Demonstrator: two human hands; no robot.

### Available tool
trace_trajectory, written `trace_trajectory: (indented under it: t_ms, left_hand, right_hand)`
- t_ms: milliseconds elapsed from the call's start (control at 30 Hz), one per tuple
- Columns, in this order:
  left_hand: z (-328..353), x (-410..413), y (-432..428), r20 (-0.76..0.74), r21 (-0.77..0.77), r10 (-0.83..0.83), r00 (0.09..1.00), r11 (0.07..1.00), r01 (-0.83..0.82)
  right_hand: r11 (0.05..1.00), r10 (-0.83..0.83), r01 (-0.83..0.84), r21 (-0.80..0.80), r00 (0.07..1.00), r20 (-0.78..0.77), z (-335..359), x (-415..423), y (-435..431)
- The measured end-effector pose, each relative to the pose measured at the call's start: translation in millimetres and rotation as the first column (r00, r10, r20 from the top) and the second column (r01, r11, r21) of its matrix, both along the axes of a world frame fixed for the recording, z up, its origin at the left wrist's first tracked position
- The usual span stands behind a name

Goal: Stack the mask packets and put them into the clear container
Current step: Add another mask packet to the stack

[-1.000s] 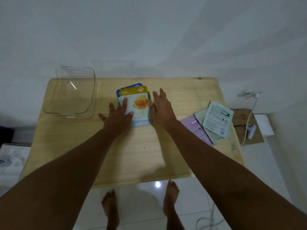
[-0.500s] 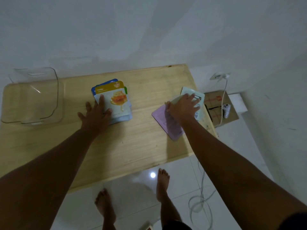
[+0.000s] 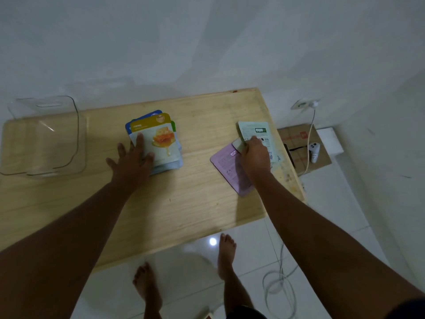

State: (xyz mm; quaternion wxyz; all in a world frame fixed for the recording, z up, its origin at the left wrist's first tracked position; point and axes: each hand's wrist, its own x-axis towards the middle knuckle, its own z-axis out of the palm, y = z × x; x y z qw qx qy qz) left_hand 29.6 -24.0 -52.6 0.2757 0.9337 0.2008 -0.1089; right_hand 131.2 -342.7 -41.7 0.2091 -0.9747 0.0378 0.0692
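Note:
A stack of mask packets point(image 3: 161, 139), with a yellow honey packet on top, lies in the middle of the wooden table point(image 3: 195, 203). My left hand point(image 3: 131, 162) rests flat on the stack's near left corner, fingers spread. At the table's right edge lie a pale green packet point(image 3: 255, 131), a pink packet point(image 3: 226, 166) and a grey one partly under them. My right hand point(image 3: 255, 155) pinches the near edge of the pale green packet. The clear container point(image 3: 46, 137) stands empty at the table's far left.
A cardboard box point(image 3: 303, 148) with a white controller point(image 3: 314, 151) sits on the floor right of the table. A cable point(image 3: 309, 143) runs from a wall socket down to the floor. My bare feet point(image 3: 226, 256) stand on white tiles below the table's near edge.
My right hand left the stack, moved right to the loose packets and closed on the pale green one. My left hand stayed on the stack. The view turned to the right.

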Motion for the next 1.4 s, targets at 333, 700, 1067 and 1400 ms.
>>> trace_trajectory:
  t_ms: [333,700,1067,1400]
  left_hand:
    - [-4.9,1.8,1.8,-0.012,0.018,-0.003,1.000,1.000,0.003]
    - [-1.1,5.5,1.2,-0.052,-0.008,-0.002,0.999,1.000,0.002]
    - [2.2,0.2,0.6,0.019,-0.070,0.052,0.998,0.996,-0.050]
    - [0.7,-1.7,0.3,0.039,-0.019,0.025,0.999,1.000,-0.024]
  right_hand:
    - [0.999,-0.041,0.042,0.020,0.998,-0.046,7.3,-0.4,2.5]
    - [0.900,-0.058,-0.098,0.424,0.939,0.339,70.8,2.2,74.4]
    - [0.744,0.016,-0.064,0.665,0.997,0.078,26.3,-23.4,185.9]
    - [0.779,0.426,-0.481,0.403,0.877,0.222,16.9,-29.1,185.3]
